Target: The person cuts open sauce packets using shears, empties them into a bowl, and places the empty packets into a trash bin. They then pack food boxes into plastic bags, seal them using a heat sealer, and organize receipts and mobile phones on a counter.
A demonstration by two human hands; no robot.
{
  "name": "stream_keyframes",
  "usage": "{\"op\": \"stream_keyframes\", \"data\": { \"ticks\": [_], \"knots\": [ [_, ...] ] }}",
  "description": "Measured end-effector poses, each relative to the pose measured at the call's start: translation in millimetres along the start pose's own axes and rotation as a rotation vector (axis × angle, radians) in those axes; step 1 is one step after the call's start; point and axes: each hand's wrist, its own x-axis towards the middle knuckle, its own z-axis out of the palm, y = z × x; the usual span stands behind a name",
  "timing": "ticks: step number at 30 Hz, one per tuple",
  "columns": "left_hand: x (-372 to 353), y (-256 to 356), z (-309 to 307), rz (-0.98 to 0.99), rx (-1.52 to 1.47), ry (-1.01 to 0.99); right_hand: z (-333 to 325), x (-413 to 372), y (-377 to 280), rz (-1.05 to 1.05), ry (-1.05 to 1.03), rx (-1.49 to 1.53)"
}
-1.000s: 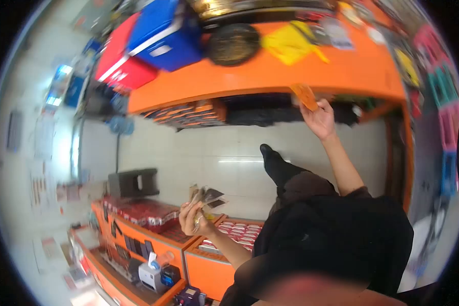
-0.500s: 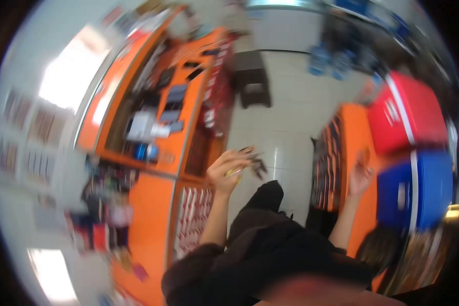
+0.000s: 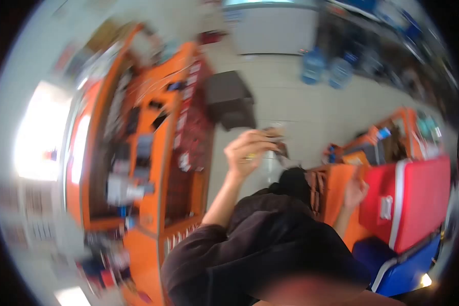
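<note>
Pale tiled floor [image 3: 306, 107] is stretching between two orange benches, and a white cabinet [image 3: 275, 29] is standing at its far end, with two blue water bottles [image 3: 312, 66] sitting on the floor near that cabinet. On the left side, the longer bench [image 3: 150, 219] is carrying flat black devices [image 3: 160, 120] and a white machine [image 3: 121, 189], while red packaging [image 3: 194, 112] is lying along its inner side. A dark stool [image 3: 232, 97] is standing on the floor beyond the person's left hand [image 3: 246, 153]. This hand is reaching forward over the floor, and its grip is pinching a small bundle of dark and see-through pieces [image 3: 279, 145], which is sticking out past the fingertips. The right hand [image 3: 356, 193] is hovering around the smaller bench [image 3: 339, 188], near a red cooler box [image 3: 426, 199]; a blue cooler box [image 3: 413, 268] is sitting next to the red one, nearer the person. An orange-yellow piece [image 3: 356, 158] is showing just beyond the right hand, but blur is keeping me from making out whether that grip is holding it or spreading. Dark clothing [image 3: 270, 245] is covering the person's upper body.
</note>
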Motion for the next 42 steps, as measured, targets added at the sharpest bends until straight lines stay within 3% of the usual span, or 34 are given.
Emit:
{"op": "stream_keyframes", "data": {
  "ticks": [1,2,3,5,10,11,13,17,21,24,27,32,36,37,38,42],
  "knots": [
    [28.3,-14.5,25.3,0.044,0.019,-0.034,-6.9,17.6,-6.7,-0.012,-0.095,-0.054],
    [59.4,-26.8,54.8,0.103,-0.053,-0.039,-31.0,35.9,-25.4,-0.150,-0.008,-0.088],
    [83.5,-39.6,84.4,0.118,-0.019,-0.051,-15.2,58.5,-23.7,0.002,-0.102,-0.065],
    [131.2,-67.8,140.1,0.069,-0.056,-0.092,4.1,115.6,-18.0,-0.183,-0.084,-0.041],
    [252.7,-121.6,286.4,0.092,-0.075,-0.231,21.1,270.3,-68.1,-0.362,-0.109,-0.011],
    [274.6,-123.8,309.6,0.017,-0.102,-0.243,25.8,293.4,-74.0,-0.404,-0.110,0.018],
    [323.2,-144.9,365.5,-0.026,-0.149,-0.267,46.9,362.8,-105.7,-0.272,-0.084,0.153],
    [402.4,-181.7,457.3,0.080,-0.209,-0.279,83.4,474.6,-160.2,-0.324,-0.216,0.106],
    [462.5,-228.1,559.5,0.032,-0.209,-0.297,91.9,564.2,-236.9,-0.398,-0.271,0.042],
    [511.0,-251.0,656.3,0.106,-0.257,-0.376,102.0,610.2,-312.3,-0.550,-0.245,-0.003],
    [568.7,-279.4,765.0,0.317,-0.354,-0.478,120.4,632.7,-372.9,-0.766,-0.180,-0.096],
    [633.0,-253.6,975.3,0.358,-0.731,-0.697,145.8,634.6,-461.4,-1.173,-0.120,-0.169],
    [653.4,-195.3,1131.0,0.383,-0.897,-0.763,148.6,627.1,-533.7,-1.522,-0.084,-0.227],
    [656.3,-180.6,1167.1,0.398,-0.910,-0.765,159.5,629.0,-548.5,-1.518,-0.114,-0.244],
    [657.2,-165.2,1201.9,0.396,-0.929,-0.745,170.0,634.0,-569.7,-1.653,-0.029,-0.205],
    [665.8,-129.7,1313.9,0.332,-0.941,-0.742,190.5,641.3,-686.4,-1.632,-0.124,-0.086]
  ]
}}
